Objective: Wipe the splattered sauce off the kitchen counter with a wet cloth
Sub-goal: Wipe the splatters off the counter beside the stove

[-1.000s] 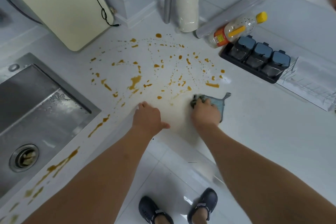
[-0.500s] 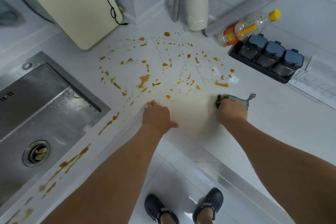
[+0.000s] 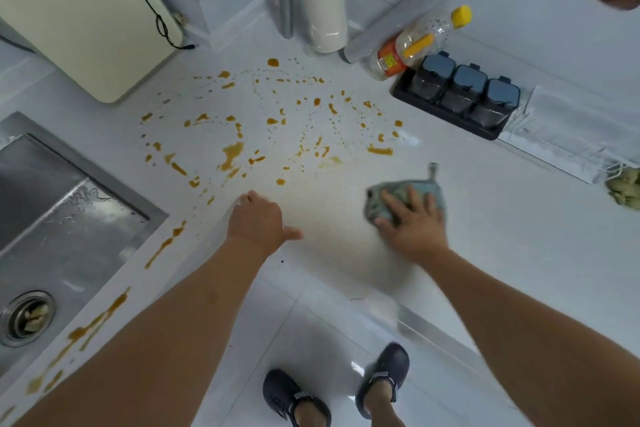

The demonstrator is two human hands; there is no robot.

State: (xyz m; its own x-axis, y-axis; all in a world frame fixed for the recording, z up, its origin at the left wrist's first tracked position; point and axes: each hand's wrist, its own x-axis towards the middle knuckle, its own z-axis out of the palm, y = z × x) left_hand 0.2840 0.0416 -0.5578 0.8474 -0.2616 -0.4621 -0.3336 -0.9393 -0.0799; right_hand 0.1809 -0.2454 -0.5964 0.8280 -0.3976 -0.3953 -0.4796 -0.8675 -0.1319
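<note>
Grey-blue cloth (image 3: 403, 199) under my flattened right hand (image 3: 412, 218), wiping a white counter (image 3: 502, 236) spattered with brown sauce (image 3: 232, 152).

My right hand presses the cloth with fingers spread straight across it, near the counter's front edge and right of the spill; a second ago the same hand was bunched over the cloth closer to the middle, so the stroke has swept rightward and the cloth has opened out. My left hand (image 3: 258, 222) rests on the counter edge, fingers loose, holding nothing, as before. Between the hands lies a pale smeared patch, which I judge already wiped. Most splatter remains beyond it, reaching toward the sink (image 3: 69, 204) and the black spice rack (image 3: 457, 97), so the job looks barely started.
</note>
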